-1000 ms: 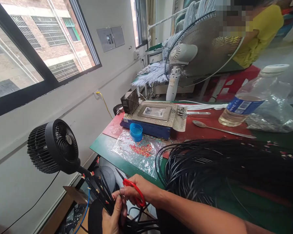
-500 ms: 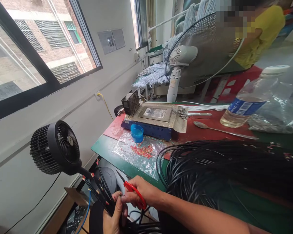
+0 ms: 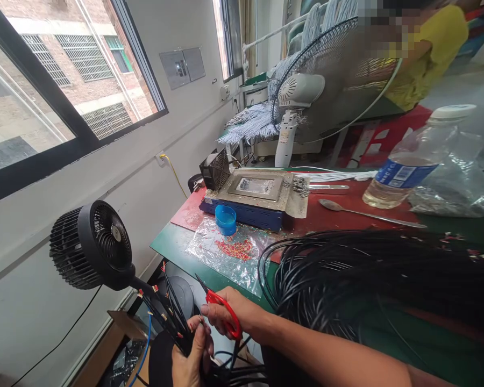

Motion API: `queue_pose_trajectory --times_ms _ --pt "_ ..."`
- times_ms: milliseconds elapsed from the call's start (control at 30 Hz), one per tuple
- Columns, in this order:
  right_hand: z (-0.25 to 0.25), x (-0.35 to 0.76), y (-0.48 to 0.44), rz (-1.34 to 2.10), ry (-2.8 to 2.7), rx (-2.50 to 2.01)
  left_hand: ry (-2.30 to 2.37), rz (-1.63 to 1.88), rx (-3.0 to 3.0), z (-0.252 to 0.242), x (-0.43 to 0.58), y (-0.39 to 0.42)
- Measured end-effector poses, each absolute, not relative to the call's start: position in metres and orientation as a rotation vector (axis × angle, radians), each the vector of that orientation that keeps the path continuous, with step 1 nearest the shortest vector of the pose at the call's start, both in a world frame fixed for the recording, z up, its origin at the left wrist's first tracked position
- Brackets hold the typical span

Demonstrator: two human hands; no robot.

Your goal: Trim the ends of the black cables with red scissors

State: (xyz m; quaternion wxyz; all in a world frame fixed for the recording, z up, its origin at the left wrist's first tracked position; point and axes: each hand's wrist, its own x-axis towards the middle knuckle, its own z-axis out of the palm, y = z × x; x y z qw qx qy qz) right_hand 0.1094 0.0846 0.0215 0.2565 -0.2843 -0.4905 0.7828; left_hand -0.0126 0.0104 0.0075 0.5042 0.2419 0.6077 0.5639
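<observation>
The left hand point(image 3: 190, 356) grasps a bundle of slim black cables with bared colourful tips point(image 3: 170, 325), slanting up-left. Just right, the right hand's point(image 3: 225, 316) fingers curl around red-handled, dark-bladed scissors point(image 3: 214, 299), also pointing up-left; a gap separates blades and bundle. Beyond runs the green desk's point(image 3: 167, 246) edge.

Workshop: workbench point(image 3: 173, 244), piled white cables point(image 3: 252, 121)
</observation>
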Motion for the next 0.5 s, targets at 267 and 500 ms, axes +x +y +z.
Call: queue_pose_trajectory --times_ms 267,500 --pt "0.0155 0.11 0.084 2.158 -1.357 -0.767 1.445 1.39 0.534 -0.0001 -0.0169 0.0102" --pt "0.0181 0.1099 0.0848 2.198 -1.325 -0.781 1.442 1.351 0.551 0.0009 -0.0175 0.0103"
